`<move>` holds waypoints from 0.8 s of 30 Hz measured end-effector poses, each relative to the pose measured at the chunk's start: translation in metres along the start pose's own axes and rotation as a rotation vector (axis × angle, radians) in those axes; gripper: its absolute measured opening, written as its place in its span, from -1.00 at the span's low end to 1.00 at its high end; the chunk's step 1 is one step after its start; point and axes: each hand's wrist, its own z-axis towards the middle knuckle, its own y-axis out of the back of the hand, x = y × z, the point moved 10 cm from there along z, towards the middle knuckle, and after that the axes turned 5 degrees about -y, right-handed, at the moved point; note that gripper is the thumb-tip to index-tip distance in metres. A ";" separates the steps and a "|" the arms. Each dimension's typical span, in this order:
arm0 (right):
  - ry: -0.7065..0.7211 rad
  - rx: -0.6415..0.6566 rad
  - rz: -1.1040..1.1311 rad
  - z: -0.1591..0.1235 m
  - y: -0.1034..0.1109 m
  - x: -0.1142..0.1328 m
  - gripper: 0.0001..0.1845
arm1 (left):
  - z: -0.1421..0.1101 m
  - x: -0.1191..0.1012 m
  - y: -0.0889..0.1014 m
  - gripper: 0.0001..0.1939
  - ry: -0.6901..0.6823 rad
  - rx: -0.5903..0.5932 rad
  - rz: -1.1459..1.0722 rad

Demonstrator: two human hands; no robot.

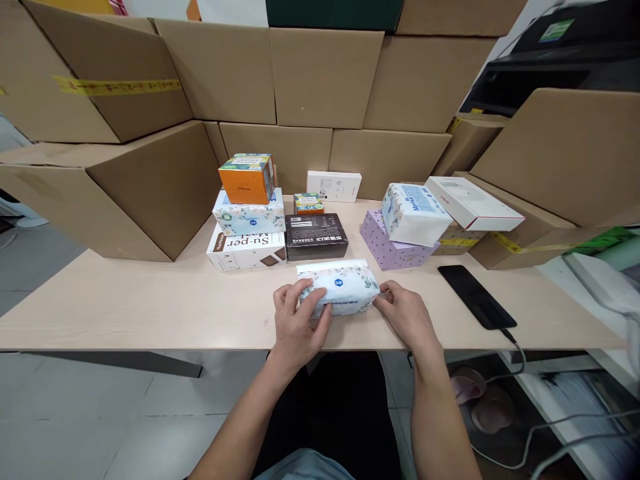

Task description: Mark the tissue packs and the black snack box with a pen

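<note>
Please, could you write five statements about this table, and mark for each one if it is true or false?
1. The left hand and the right hand both touch the nearest floral pack. True.
2. The orange box is at the bottom of its stack. False: it is on top.
3. The black phone lies to the right of the right hand. True.
4. The purple box rests upon a white pack. False: the white pack rests upon the purple box.
5. A cable is plugged into the phone. True.
</note>
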 end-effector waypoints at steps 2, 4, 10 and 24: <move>-0.021 -0.041 -0.051 0.001 0.000 0.001 -0.75 | 0.000 0.000 0.000 -0.69 0.003 0.001 0.001; -0.012 -0.078 -0.065 0.001 0.001 0.001 -0.73 | 0.000 0.000 0.001 -0.69 0.003 0.002 0.004; 0.064 -0.282 0.122 -0.012 0.018 -0.019 -0.53 | -0.001 0.000 0.001 -0.66 -0.002 0.002 -0.006; -0.481 -0.144 -0.351 0.024 0.099 -0.186 -0.03 | 0.001 0.000 0.000 -0.67 -0.014 -0.006 -0.004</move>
